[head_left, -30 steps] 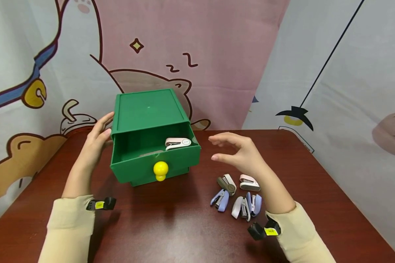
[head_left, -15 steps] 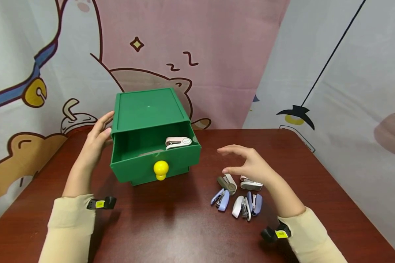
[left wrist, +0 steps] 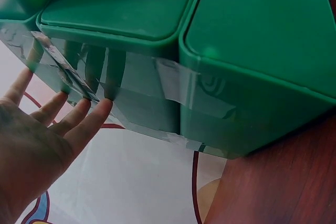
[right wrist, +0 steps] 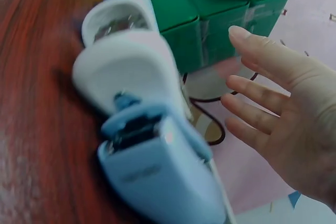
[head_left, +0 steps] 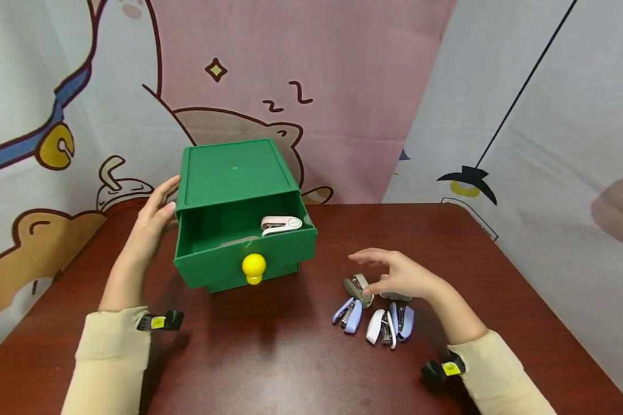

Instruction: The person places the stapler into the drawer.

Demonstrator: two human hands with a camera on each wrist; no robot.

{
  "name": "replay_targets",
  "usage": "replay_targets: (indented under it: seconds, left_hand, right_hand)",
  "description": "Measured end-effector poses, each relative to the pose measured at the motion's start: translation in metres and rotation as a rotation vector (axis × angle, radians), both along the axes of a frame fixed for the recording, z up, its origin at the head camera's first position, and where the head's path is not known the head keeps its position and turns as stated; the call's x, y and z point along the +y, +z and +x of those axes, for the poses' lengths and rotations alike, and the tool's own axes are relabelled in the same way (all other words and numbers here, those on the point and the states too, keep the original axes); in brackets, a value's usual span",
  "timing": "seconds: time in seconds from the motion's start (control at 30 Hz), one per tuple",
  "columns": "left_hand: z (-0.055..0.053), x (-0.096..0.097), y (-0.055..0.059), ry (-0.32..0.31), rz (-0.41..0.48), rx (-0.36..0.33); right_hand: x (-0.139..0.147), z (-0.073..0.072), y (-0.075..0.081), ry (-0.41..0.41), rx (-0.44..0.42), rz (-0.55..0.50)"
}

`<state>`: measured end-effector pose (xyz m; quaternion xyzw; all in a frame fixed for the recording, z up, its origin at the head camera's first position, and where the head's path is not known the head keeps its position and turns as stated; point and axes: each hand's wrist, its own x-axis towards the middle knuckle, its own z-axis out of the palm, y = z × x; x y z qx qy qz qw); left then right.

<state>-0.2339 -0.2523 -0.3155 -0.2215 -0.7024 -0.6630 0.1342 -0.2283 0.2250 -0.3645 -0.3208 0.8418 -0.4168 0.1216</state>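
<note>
My left hand (head_left: 147, 225) rests against the left side of a green drawer box (head_left: 233, 170); in the left wrist view its straight fingertips touch the taped side wall. The drawer (head_left: 202, 266) is pulled out, with a pale pink and white mini stapler (head_left: 281, 225) inside and another pale thing mostly hidden behind its front. My right hand (head_left: 407, 276) hovers over loose mini staplers, fingers parted, holding nothing. Its thumb overlaps a grey-brown stapler (head_left: 357, 290); contact is unclear. Under the palm, another stapler (head_left: 396, 297) is mostly hidden. Closer lie a blue stapler (head_left: 348, 315), a white one (head_left: 381, 328) and a second blue one (head_left: 402, 321).
A yellow knob (head_left: 253, 267) sticks out from the drawer front. Everything stands on a dark red-brown wooden table (head_left: 228, 369). A cartoon-printed cloth (head_left: 353, 104) hangs behind the table.
My right hand has moved right and down, from beside the drawer to just over the staplers, and now covers most of one. The left hand and the box have stayed put.
</note>
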Motion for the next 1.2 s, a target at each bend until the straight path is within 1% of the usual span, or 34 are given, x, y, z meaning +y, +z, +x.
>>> replay_targets:
  seconds: [0.17, 0.3, 0.53, 0.8, 1.07, 1.2]
  left_hand:
    - [0.000, 0.000, 0.000, 0.001, -0.003, -0.001]
    - [0.000, 0.000, 0.000, 0.002, -0.001, 0.003]
    - [0.000, 0.000, 0.000, -0.005, 0.013, 0.008]
    - [0.000, 0.001, 0.000, 0.001, 0.004, 0.002]
    - [0.000, 0.001, 0.000, -0.001, 0.002, 0.002]
    - [0.000, 0.001, 0.000, -0.002, 0.009, 0.001]
  right_hand:
    - [0.006, -0.006, -0.012, 0.051, -0.041, 0.018]
    - [0.008, -0.011, -0.019, 0.095, -0.037, 0.043]
    - [0.009, -0.014, -0.028, 0.145, 0.022, 0.108]
    - [0.008, -0.012, -0.029, 0.172, 0.075, 0.148]
    - [0.006, -0.012, -0.030, 0.163, 0.062, 0.152]
    - [0.006, -0.012, -0.030, 0.149, 0.075, 0.149]
